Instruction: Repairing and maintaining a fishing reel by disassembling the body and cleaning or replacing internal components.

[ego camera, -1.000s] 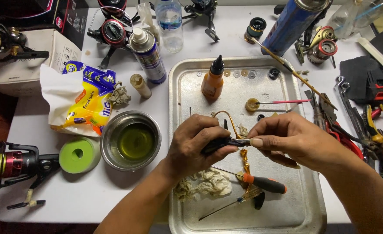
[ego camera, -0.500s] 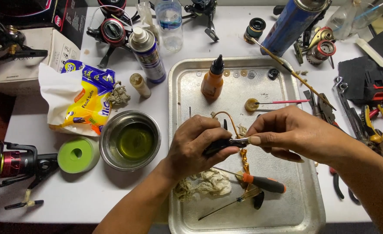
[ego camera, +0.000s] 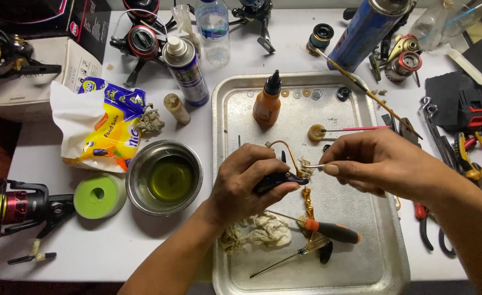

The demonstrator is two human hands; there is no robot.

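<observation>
White tabletop (ego camera: 197, 240), carrying all items. Metal tray (ego camera: 377, 257), beneath both hands. Steel bowl (ego camera: 164, 177) of yellowish liquid, to the left of the left hand; green tape roll (ego camera: 99, 195) farther left. Orange squeeze bottle (ego camera: 267, 101) with black nozzle, on the tray beyond the left hand. Left hand (ego camera: 246, 183), fingers curled and pressed around a small black reel part with a curved gold wire bail (ego camera: 286, 164), held above the tray between the two hands. Right hand (ego camera: 380, 164), fingertips pinched on a thin metal tool (ego camera: 314, 166) whose tip meets the part. Crumpled rag (ego camera: 257, 229), under the left wrist. Orange-handled screwdriver (ego camera: 328, 230), on the tray nearer the person than the hands.
</observation>
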